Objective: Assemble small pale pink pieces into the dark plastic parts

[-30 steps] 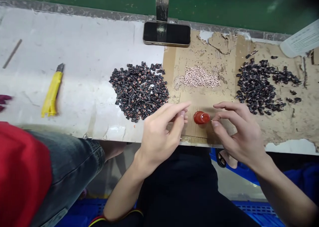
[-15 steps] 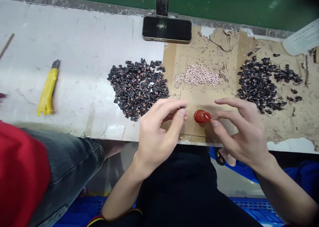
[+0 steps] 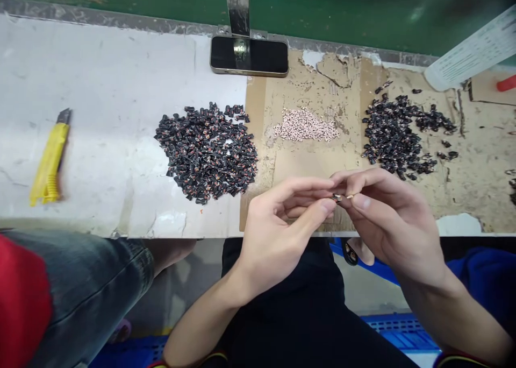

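Observation:
My left hand [image 3: 282, 228] and my right hand [image 3: 387, 212] meet fingertip to fingertip just above the table's front edge. Between the pinched fingers sits a tiny dark part [image 3: 337, 197] with a thin pale pin; which hand bears each piece I cannot tell. A heap of small black parts [image 3: 207, 150] lies left of my hands. A small pile of pale pink pieces [image 3: 304, 131] lies behind them. A second heap of black parts [image 3: 399, 134] lies at the right on worn cardboard [image 3: 290, 163].
A yellow utility knife [image 3: 48, 161] lies at the left on the white table [image 3: 100, 88]. A dark phone [image 3: 249, 56] rests at the back edge under a metal post. Another person's knee in jeans [image 3: 88, 287] and red sleeve are at lower left. A red object [image 3: 506, 83] shows at far right.
My hands have come together and now pinch a tiny part between them. The red cap that stood between them is hidden. The view has shifted right.

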The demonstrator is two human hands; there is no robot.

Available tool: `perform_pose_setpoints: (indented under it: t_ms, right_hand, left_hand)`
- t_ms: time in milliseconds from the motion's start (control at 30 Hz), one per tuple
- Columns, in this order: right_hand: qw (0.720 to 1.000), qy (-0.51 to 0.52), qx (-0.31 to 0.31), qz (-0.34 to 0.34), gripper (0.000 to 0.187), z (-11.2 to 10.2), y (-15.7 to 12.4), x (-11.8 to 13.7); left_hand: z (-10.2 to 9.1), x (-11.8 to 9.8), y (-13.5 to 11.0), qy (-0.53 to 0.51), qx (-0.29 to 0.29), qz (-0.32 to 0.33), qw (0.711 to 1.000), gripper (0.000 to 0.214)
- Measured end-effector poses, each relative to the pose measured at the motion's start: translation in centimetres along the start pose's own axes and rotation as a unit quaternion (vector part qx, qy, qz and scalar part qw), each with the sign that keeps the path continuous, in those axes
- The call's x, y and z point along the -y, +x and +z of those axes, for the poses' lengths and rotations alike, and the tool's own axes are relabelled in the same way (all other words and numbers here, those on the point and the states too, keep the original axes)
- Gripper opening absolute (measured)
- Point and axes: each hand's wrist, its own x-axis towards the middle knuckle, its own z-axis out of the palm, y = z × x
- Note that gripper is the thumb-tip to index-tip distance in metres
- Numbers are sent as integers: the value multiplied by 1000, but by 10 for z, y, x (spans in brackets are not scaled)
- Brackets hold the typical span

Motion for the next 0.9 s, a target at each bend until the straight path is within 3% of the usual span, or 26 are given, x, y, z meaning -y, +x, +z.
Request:
perform_pose_setpoints:
  t_ms: [267,900]
  right_hand:
    - [999,-41,-26,12,12,7,-1,13]
    - [998,-64,-2,-27,10,10,2,13]
  left_hand:
    - [0,-4,-1,14,-5,-2,1000,18]
    - [-4,-8,-3,50,-1,45,998,18]
